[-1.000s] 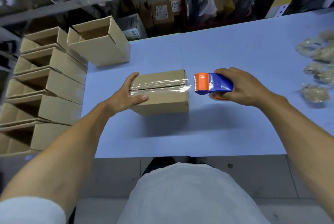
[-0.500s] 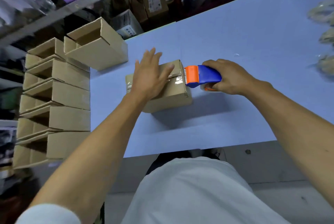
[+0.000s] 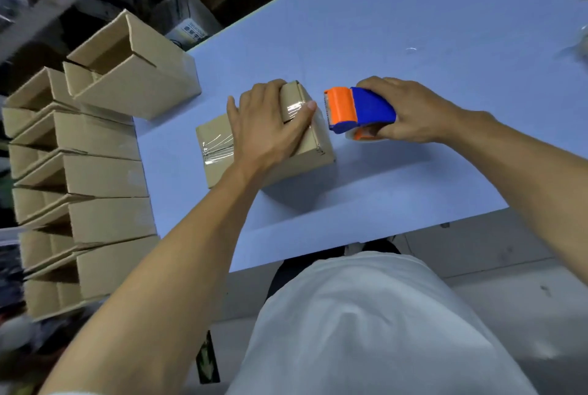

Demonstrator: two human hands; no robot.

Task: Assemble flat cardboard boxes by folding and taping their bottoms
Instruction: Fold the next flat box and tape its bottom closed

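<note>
step: i judge the tape end needs pressing flat over the edge of the box, which sits bottom-up on the blue table.
left hand: fingers straight, palm pressing the taped seam, wrist low.
right hand: curled round the tape dispenser, just beside the box, apart.

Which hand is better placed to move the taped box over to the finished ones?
Left, probably. The left hand already lies on the box, nearer the finished boxes; the right hand grips the tape dispenser.
</note>
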